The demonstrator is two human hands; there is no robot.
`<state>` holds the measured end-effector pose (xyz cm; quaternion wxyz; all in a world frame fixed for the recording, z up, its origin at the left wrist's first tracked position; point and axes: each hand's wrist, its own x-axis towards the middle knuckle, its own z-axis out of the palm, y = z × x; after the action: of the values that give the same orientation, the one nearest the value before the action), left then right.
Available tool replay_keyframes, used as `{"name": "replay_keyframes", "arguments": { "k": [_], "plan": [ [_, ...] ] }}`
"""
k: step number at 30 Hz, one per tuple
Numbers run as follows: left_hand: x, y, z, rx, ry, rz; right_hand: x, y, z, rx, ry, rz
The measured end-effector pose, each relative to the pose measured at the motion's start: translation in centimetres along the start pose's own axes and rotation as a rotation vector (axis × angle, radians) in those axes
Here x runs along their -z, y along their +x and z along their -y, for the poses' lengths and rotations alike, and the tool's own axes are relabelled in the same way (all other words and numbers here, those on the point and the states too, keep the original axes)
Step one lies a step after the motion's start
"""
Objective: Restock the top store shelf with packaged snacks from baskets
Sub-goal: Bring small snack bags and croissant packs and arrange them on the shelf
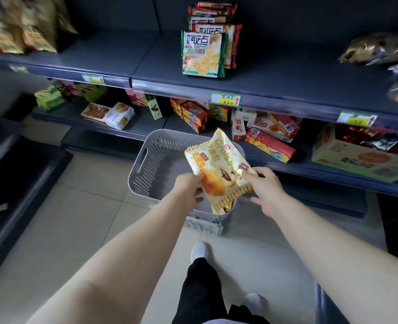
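Viewing through the head camera, the inspector records one yellow-and-white crinkled croissant packet (219, 164) held in the air above the grey slotted plastic basket (146, 164). The basket stands on the pale square-tiled floor (76, 218), close against the shelving. The left hand (188, 188) grips the packet's lower left edge with curled fingers. The right hand (265, 188) pinches its right edge, thumb on the face and fingers beneath. Risks, as judged: both holds sit at the margins of a slick, puffed wrapper, so the packet could slip or swing if one hand lets go for the lift, and a harder squeeze would likely crush the soft contents. The dark blue-grey top shelf (123, 54) lies well above the hands, and its front lip, which carries the green-and-white price tag (226, 98), could catch the packet on the way up. The leaning stack of green-edged cracker packets (202, 52) stands alone mid-shelf and could topple if knocked. The basket sits just ahead of the person's forward foot (200, 251), a trip hazard on stepping in. Surroundings: the top shelf board is flat and matt, with blurred snack bags at far left (22, 26) and far right (380, 47). The shelf below holds red biscuit boxes (193, 115) and an open cardboard carton (357, 157). Lighting is dim and the frame edges are smeared, so detail there cannot be confirmed.
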<state>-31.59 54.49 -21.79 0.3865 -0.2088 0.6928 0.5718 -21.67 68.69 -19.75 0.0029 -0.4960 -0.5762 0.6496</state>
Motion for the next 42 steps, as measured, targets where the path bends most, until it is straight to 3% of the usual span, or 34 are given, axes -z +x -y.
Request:
{"name": "replay_keyframes", "arguments": {
  "k": [5, 9, 13, 26, 36, 42],
  "plan": [
    [-3.8, -2.1, -0.5, -0.028, -0.018, 0.113, 3.8, -0.5, 0.7, -0.020, 0.292, -0.107],
    [-4.8, -0.8, -0.6, -0.025, 0.105, 0.101, 5.2, 0.2, 1.8, 0.116, 0.250, -0.312],
    [-4.4, 3.5, -0.4, 0.015, 0.358, -0.025, 6.2, 1.4, 2.5, 0.199, 0.195, -0.383],
    [-5.5, 14.1, 3.1, 0.063, 1.132, 0.117, 5.3, 6.7, -0.7, 0.021, 0.270, -0.422],
    [-5.0, 15.9, 3.3, -0.040, 1.285, 0.067, 5.6, 7.5, -1.0, 0.042, 0.270, -0.428],
    [-2.4, 14.7, 1.8, -0.102, 1.043, -0.081, 4.4, 7.3, -1.0, 0.070, 0.252, -0.413]
  ]
}}
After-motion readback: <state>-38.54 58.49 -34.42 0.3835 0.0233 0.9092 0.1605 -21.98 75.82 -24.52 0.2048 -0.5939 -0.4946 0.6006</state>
